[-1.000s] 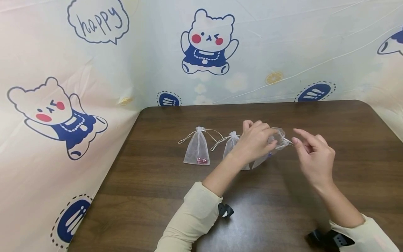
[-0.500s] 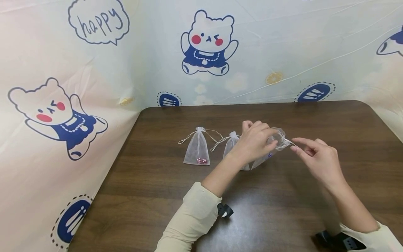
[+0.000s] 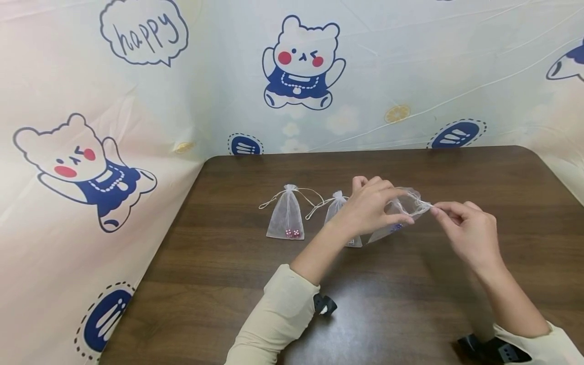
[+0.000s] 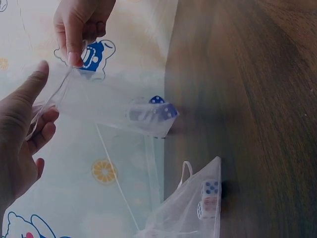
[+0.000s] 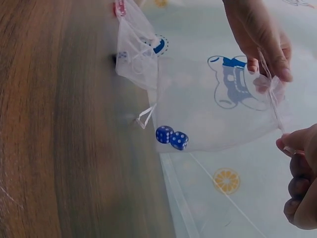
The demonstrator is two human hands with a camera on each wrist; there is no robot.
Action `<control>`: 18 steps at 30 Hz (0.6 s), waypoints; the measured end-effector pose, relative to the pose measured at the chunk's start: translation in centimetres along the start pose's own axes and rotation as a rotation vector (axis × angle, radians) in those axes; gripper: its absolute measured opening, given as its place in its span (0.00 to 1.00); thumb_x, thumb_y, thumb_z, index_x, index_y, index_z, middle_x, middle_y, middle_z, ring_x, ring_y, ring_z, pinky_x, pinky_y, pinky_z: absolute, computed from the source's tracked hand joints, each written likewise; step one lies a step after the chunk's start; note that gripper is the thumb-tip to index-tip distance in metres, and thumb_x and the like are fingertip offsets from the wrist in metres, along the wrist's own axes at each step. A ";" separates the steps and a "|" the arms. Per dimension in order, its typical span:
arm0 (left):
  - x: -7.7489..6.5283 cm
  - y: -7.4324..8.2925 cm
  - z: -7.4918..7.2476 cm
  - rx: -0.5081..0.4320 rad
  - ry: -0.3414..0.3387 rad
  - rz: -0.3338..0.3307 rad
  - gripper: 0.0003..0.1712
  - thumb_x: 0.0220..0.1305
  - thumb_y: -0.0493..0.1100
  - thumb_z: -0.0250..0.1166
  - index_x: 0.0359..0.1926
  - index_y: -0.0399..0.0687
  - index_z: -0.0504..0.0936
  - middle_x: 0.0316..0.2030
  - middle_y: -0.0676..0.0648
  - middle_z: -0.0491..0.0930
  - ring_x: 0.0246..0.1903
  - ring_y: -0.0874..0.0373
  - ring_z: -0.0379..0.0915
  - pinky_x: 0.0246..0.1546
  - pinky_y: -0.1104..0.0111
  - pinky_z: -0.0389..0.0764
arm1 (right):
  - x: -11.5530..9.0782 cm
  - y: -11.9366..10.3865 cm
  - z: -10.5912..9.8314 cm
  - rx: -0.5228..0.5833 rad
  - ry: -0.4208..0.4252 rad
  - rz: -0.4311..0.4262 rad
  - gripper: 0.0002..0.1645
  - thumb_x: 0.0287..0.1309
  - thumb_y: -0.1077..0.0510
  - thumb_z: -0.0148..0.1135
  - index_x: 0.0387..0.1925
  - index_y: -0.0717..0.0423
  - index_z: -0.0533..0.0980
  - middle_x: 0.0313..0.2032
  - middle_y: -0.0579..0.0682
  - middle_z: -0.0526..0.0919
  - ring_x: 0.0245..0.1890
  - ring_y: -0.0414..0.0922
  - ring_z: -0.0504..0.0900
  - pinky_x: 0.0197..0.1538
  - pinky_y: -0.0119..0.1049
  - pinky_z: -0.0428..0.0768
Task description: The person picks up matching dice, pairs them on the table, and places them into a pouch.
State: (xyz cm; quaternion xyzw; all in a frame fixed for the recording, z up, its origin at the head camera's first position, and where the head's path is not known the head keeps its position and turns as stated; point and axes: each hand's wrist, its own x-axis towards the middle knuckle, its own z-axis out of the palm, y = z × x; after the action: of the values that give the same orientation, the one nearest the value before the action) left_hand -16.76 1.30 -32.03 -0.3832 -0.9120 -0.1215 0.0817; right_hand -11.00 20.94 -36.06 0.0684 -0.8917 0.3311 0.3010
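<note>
A sheer white drawstring bag (image 5: 208, 119) is held up between my two hands, with its mouth spread apart. Two blue dice (image 5: 172, 137) lie in its bottom corner. My right hand (image 3: 472, 233) pinches the rim and cord at the right side of the mouth between thumb and forefinger. On the other side, my left hand (image 3: 371, 205) has its fingers curled at the rim, its thumb held away from them. The cord crosses the left hand in the left wrist view. In the head view, the left hand and forearm partly hide a second bag (image 3: 335, 207).
Left of the hands, a third tied bag (image 3: 284, 215) lies on the brown wooden table (image 3: 205, 284) with red dice (image 3: 292, 233) inside. Pale dice (image 4: 210, 188) show in the second bag. A printed curtain (image 3: 219, 76) hangs behind the table.
My right hand has moved onto the bag's rim and now pinches it, drawing it rightward. The left thumb has spread away from the fingers, and the bag's mouth is wider.
</note>
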 end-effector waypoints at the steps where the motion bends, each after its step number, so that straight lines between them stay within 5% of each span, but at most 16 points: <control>1: 0.0 0.0 0.0 0.000 -0.008 0.004 0.33 0.52 0.67 0.61 0.57 0.59 0.76 0.43 0.61 0.76 0.44 0.67 0.64 0.49 0.62 0.53 | 0.0 0.0 0.0 -0.003 0.011 0.004 0.04 0.48 0.64 0.68 0.29 0.62 0.83 0.15 0.46 0.67 0.18 0.31 0.58 0.21 0.27 0.57; 10: 0.0 -0.2 0.3 0.044 -0.031 0.028 0.20 0.67 0.45 0.53 0.59 0.63 0.74 0.45 0.62 0.77 0.45 0.67 0.64 0.46 0.65 0.54 | 0.0 0.3 -0.3 0.002 0.064 0.050 0.04 0.48 0.64 0.68 0.28 0.63 0.82 0.15 0.47 0.66 0.18 0.30 0.57 0.21 0.26 0.55; 18: -0.2 -0.3 0.5 0.003 0.074 -0.055 0.22 0.67 0.48 0.55 0.61 0.60 0.72 0.31 0.61 0.80 0.31 0.68 0.68 0.48 0.65 0.56 | 0.2 0.6 -0.4 -0.010 0.089 0.094 0.05 0.48 0.64 0.68 0.29 0.64 0.82 0.15 0.48 0.67 0.18 0.29 0.57 0.21 0.26 0.55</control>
State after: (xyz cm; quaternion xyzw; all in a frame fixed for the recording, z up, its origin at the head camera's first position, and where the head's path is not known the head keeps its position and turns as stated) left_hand -16.89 1.10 -32.58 -0.3533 -0.9187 -0.1363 0.1126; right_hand -11.11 21.66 -36.04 0.0102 -0.8812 0.3431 0.3251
